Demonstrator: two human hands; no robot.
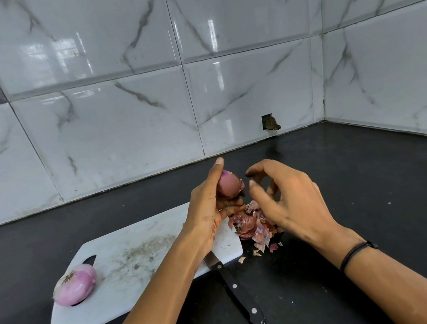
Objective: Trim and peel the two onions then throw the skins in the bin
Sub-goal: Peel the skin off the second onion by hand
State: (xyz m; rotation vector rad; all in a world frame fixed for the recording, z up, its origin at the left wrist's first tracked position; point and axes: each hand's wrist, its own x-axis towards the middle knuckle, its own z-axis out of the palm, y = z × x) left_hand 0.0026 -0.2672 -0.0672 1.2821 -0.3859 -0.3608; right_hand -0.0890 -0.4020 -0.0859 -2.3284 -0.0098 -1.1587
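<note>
Held onion: a small pinkish-purple onion [228, 186], smooth and glossy on top with papery skin flaring at its lower right side, is raised above the far right corner of the board.
Left grip: the left grip [208, 208] wraps the held onion, fingers curled beneath and thumb up along its far side.
Right grip: the right grip [289, 197] hovers just beside the onion, fingers loosely curved and parted, holding nothing visible.
Skins: a heap of dry, crinkled reddish-brown skins [251, 226] lies at the board's right edge, spilling onto the surface.
Second onion: a peeled pale-purple onion [74, 284] rests over the board's handle slot.
Board: a white plastic cutting board [138, 259], scuffed and speckled.
Knife: a black riveted-handle knife [240, 296], blade on the board's near right corner, handle on the surface.
Surface: a matte black stone surface [381, 190].
Room: glossy white marble-veined wall tiles [223, 89] meeting at a corner.
</note>
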